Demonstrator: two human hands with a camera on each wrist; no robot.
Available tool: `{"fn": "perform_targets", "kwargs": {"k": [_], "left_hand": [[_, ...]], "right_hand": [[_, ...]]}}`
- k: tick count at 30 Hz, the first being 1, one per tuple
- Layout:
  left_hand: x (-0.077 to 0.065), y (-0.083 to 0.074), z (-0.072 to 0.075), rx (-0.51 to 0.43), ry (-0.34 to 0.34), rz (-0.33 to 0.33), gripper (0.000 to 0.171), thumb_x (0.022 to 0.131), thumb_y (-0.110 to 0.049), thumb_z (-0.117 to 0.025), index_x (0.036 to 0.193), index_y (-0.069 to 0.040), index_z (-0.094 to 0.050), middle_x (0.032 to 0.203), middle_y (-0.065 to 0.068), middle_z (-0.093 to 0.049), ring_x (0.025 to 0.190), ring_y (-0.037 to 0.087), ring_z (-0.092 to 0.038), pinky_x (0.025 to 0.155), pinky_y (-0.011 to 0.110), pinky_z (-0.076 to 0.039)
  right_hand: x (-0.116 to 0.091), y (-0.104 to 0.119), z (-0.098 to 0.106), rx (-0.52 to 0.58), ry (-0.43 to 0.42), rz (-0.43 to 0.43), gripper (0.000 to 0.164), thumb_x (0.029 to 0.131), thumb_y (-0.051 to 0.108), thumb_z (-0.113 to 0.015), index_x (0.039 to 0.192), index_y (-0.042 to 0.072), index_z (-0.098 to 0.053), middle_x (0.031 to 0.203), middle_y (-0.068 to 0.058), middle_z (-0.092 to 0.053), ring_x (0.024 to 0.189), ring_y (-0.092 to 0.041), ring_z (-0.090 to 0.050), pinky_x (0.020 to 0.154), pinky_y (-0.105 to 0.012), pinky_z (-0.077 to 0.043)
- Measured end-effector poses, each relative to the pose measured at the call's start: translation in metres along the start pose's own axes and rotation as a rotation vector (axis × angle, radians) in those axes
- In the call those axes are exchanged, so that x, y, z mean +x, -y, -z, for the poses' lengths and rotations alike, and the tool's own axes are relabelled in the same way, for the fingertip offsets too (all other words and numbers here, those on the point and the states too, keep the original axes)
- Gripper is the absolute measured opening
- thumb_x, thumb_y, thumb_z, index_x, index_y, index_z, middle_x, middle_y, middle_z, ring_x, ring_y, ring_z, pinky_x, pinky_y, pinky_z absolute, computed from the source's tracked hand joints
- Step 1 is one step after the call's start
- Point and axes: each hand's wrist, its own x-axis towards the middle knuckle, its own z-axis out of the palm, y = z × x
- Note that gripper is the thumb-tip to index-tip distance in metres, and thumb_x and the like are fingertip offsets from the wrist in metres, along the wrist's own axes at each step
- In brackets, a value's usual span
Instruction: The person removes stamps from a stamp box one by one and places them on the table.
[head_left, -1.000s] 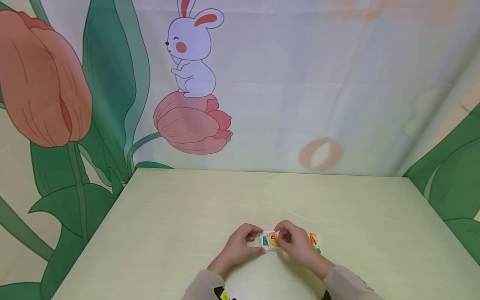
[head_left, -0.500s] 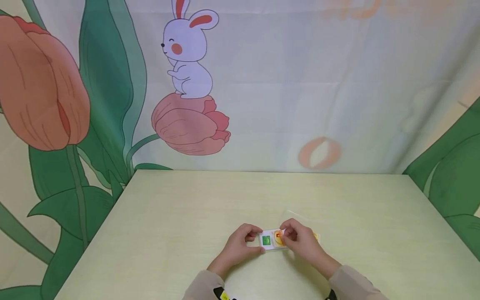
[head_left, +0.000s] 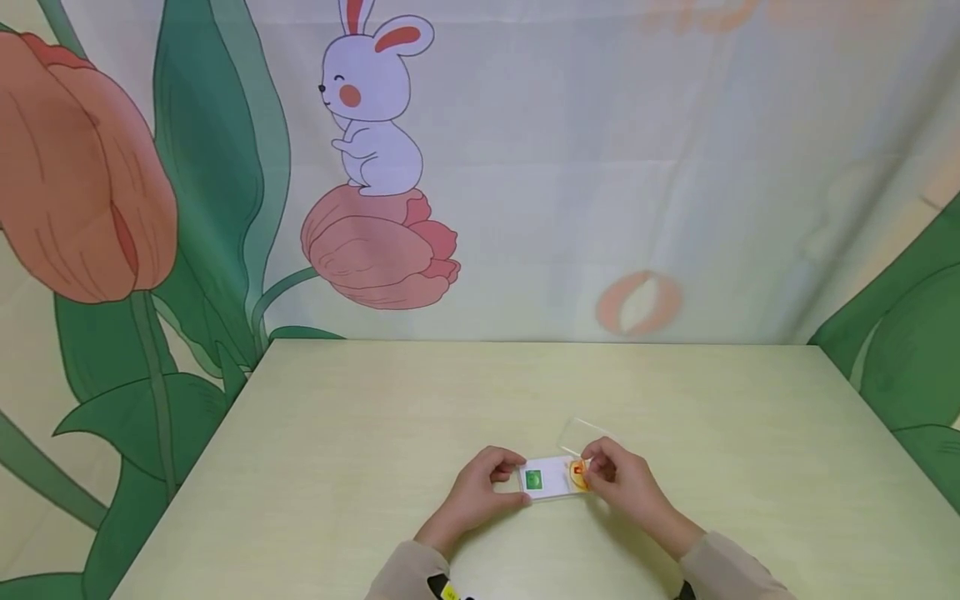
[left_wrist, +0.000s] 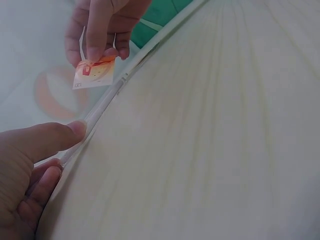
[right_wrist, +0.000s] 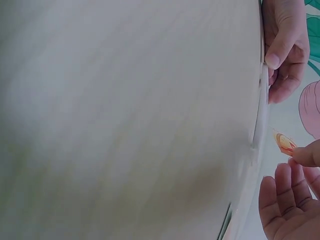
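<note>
My left hand (head_left: 480, 492) grips the left end of a flat, clear-edged box (head_left: 553, 477) between thumb and fingers. It shows a white face with a small green square at the left. Over the right end of that box, my right hand (head_left: 622, 483) pinches a small orange-and-yellow picture card (head_left: 577, 475) between thumb and fingertip. In the left wrist view the card (left_wrist: 95, 75) hangs from the right fingers, its white lower edge showing. From the right wrist, the card (right_wrist: 284, 144) appears nearly edge-on, raised above the box.
A clear plastic piece (head_left: 576, 433) lies just beyond the right hand, partly covered by it. A thin green-edged item (right_wrist: 226, 220) lies low in the right wrist view. The pale table (head_left: 337, 433) ends at a printed curtain (head_left: 525, 167) with a rabbit and tulips.
My right hand has slid right with the picture card, uncovering more of the white face. The loose card seen earlier at the right is now hidden behind that hand. My left hand stays put.
</note>
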Motion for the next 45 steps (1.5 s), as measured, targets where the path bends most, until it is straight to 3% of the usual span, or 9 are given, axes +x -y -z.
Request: {"fn": "perform_targets", "kwargs": {"k": [12, 26, 34, 45], "left_hand": [[0.001, 0.0, -0.001, 0.005, -0.008, -0.016, 0.042, 0.072, -0.013, -0.082, 0.109, -0.006, -0.063, 0.108, 0.004, -0.059, 0.089, 0.011, -0.053, 0.082, 0.021, -0.047], [-0.001, 0.0, 0.0, -0.008, -0.011, -0.021, 0.043, 0.072, -0.011, -0.081, 0.11, -0.004, -0.062, 0.109, 0.006, -0.059, 0.092, 0.015, -0.055, 0.083, 0.021, -0.048], [-0.002, -0.001, -0.001, -0.026, -0.021, -0.049, 0.043, 0.071, -0.009, -0.081, 0.108, -0.001, -0.062, 0.107, 0.009, -0.059, 0.092, 0.018, -0.056, 0.083, 0.023, -0.048], [-0.002, -0.002, -0.001, -0.012, -0.018, -0.031, 0.041, 0.072, -0.011, -0.081, 0.109, -0.003, -0.063, 0.108, 0.008, -0.058, 0.091, 0.016, -0.054, 0.083, 0.022, -0.048]], "right_hand": [[-0.004, -0.011, 0.008, -0.015, -0.02, 0.032, 0.019, 0.081, -0.007, -0.065, 0.096, 0.003, -0.059, 0.077, -0.002, -0.056, 0.068, -0.006, -0.048, 0.062, -0.018, -0.044], [-0.011, -0.02, 0.016, -0.015, -0.007, -0.057, 0.017, 0.082, -0.005, -0.065, 0.097, 0.003, -0.059, 0.078, -0.002, -0.055, 0.069, -0.008, -0.048, 0.062, -0.018, -0.042], [-0.014, -0.02, 0.022, -0.042, -0.015, -0.037, 0.017, 0.083, -0.006, -0.063, 0.097, 0.003, -0.058, 0.077, -0.002, -0.057, 0.066, -0.007, -0.049, 0.06, -0.019, -0.044], [-0.015, -0.025, 0.029, -0.055, -0.022, -0.073, 0.016, 0.084, -0.005, -0.061, 0.097, 0.002, -0.058, 0.078, -0.004, -0.056, 0.069, -0.01, -0.049, 0.06, -0.019, -0.043]]}}
